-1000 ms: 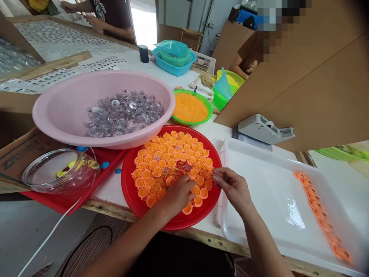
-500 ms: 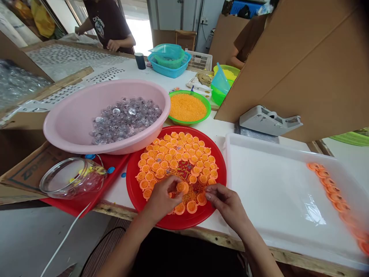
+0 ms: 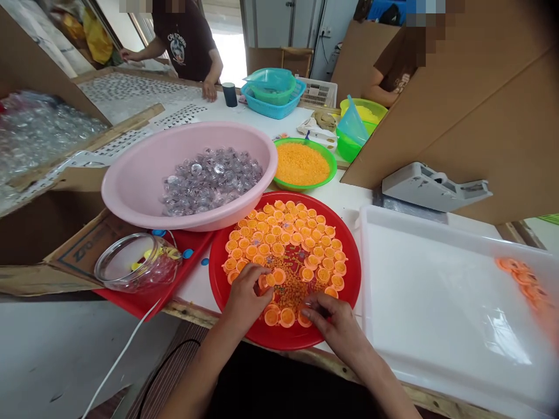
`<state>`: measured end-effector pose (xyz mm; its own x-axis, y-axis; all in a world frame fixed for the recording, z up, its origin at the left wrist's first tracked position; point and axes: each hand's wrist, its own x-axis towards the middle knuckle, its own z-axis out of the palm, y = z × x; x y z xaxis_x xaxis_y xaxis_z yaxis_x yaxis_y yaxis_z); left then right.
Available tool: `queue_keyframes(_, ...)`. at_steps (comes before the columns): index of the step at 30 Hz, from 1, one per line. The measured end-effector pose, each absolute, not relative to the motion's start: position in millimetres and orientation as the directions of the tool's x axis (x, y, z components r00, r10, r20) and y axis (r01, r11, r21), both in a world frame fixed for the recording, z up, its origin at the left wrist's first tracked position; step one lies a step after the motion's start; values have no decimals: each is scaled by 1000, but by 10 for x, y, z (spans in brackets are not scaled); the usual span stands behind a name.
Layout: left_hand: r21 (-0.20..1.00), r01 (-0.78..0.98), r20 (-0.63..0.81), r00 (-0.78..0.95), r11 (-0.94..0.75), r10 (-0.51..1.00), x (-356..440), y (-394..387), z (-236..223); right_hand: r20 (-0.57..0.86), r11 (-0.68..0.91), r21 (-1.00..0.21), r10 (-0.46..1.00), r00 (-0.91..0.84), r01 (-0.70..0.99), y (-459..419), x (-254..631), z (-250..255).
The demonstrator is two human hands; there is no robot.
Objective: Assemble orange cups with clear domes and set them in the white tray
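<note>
Apparently, the step in hand is picking up small round orange plastic cups (image 3: 287,317) from a round red plastic tray (image 3: 217,279) at the near edge of the white-topped counter (image 3: 201,291). The left hand (image 3: 244,297) pinches at least one cup between thumb and fingers; the right hand (image 3: 334,320) bends over another, fingertips close together, though I cannot tell whether they grip it. Loose orange grains (image 3: 290,291) lie mid-tray, so the next move seems to call for a light, level hold. To the right, a row of orange pieces (image 3: 526,279) in a shallow white plastic tray (image 3: 428,302) blurs toward the edge of view. Beyond, a wide pink plastic basin (image 3: 131,180) overhangs the red tray's far-left rim, and a brown cardboard panel (image 3: 458,116) partly hides a co-worker (image 3: 386,87).
</note>
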<state>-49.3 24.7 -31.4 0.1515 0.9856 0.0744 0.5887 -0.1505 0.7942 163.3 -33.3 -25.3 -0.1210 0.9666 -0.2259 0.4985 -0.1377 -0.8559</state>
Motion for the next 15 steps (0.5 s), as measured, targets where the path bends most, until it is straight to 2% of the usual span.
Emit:
queue_keyframes(6,819,567,8,141,-87,990,-476,256,-295,-223,-145,-858,969,-104,492,-323,1639,-275)
queue_keyframes(15,791,600,43,142,-121,989,-400,278,-353,-242,-163,-859,965,-104,485,-323,1658,-288)
